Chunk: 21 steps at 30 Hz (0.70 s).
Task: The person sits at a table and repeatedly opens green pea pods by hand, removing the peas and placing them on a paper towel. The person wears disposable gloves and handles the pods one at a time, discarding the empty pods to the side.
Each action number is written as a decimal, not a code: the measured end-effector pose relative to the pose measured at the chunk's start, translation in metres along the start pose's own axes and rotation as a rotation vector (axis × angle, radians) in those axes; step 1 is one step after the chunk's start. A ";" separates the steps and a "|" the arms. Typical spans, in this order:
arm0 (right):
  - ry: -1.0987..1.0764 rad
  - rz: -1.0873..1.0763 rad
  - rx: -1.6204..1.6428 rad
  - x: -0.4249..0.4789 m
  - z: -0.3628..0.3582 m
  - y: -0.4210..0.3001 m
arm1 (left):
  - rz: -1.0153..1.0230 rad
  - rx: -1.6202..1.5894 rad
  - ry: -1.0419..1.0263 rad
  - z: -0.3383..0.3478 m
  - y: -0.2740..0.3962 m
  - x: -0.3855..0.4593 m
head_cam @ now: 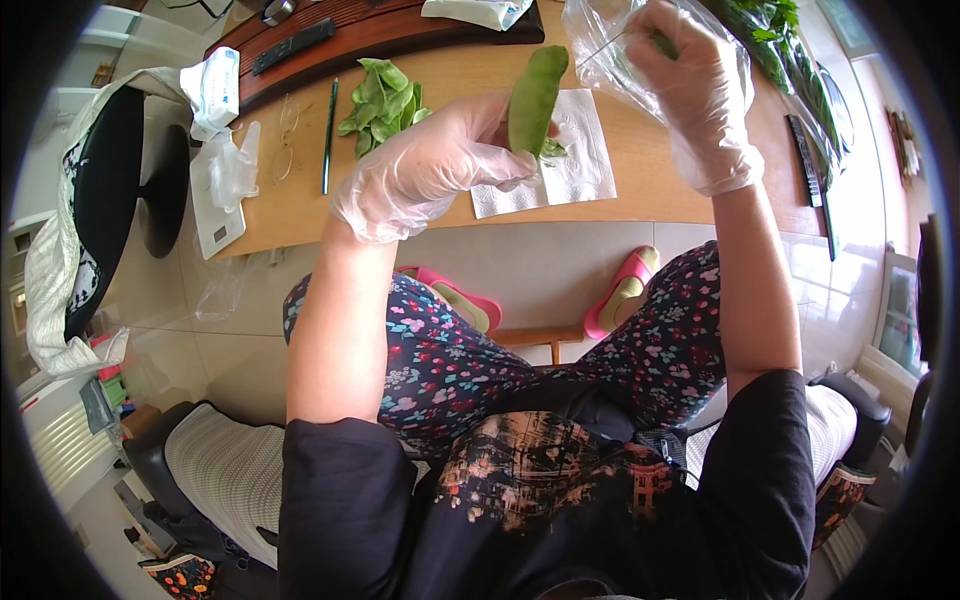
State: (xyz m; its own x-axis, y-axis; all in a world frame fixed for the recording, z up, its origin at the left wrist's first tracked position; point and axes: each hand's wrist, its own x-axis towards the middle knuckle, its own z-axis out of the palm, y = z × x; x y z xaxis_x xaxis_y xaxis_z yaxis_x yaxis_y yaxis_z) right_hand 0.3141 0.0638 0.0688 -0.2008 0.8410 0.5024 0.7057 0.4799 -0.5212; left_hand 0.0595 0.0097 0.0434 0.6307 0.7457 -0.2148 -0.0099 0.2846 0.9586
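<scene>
A clear disposable glove covers each hand. Between thumb and fingers, my left hand (442, 161) holds a broad flat green bean pod (536, 101) upright above a white paper napkin (581, 176). Small green scraps (553, 148) lie on that napkin, partly behind the pod. My right hand (690, 90) is raised over a clear plastic bag (600, 37), its fingers pinched on a thin pale strand (602, 52). Something green (664, 45) shows within the curl of those fingers; whether it is held or lies behind is unclear. Left of the pod sits a pile of flat green pods (382, 101).
On the wooden table (300, 217) lie a pencil (330, 135), eyeglasses (286, 139), a white kitchen scale (217, 225) bearing crumpled plastic, and a tissue pack (214, 90). A remote control (294, 46) rests on a dark wooden tray (390, 37). Bagged leafy greens (787, 52) are at right.
</scene>
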 end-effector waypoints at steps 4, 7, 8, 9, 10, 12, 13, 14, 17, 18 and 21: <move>0.040 0.348 0.342 0.009 -0.015 0.000 | -0.038 0.000 0.009 -0.003 0.003 -0.005; -0.041 0.314 0.342 0.007 -0.014 0.008 | -0.029 -0.031 0.040 -0.007 0.003 -0.006; -0.140 0.282 0.314 -0.001 -0.007 0.018 | -0.034 -0.024 0.054 -0.008 0.004 -0.007; -0.237 0.252 0.283 -0.006 -0.003 0.020 | -0.040 -0.018 0.064 -0.010 0.007 -0.006; -0.251 0.015 0.110 -0.007 0.001 0.021 | -0.045 -0.011 0.074 -0.011 0.008 -0.005; -0.372 -0.016 -0.054 -0.014 0.011 0.010 | -0.020 -0.038 0.120 -0.013 0.002 -0.004; -0.457 0.001 -0.115 -0.015 0.015 0.005 | -0.008 -0.051 0.145 -0.013 0.001 -0.005; -0.470 -0.002 -0.112 -0.018 0.024 0.008 | -0.010 -0.041 0.148 -0.012 0.002 -0.006; -0.401 -0.099 -0.049 -0.026 0.029 0.010 | -0.016 -0.001 0.135 -0.009 0.004 -0.005; -0.368 -0.073 -0.003 -0.026 0.028 0.009 | -0.020 0.021 0.124 -0.011 0.002 -0.004; -0.372 0.109 0.152 -0.023 0.025 0.004 | -0.084 0.266 0.188 -0.014 -0.005 0.001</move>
State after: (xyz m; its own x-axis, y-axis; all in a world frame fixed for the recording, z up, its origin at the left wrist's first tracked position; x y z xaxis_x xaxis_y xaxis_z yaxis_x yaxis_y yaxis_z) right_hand 0.3047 0.0527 0.0379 -0.3817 0.9086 0.1697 0.6337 0.3909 -0.6675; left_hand 0.0491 0.0175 0.0354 0.4664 0.8312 -0.3025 0.2547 0.2013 0.9458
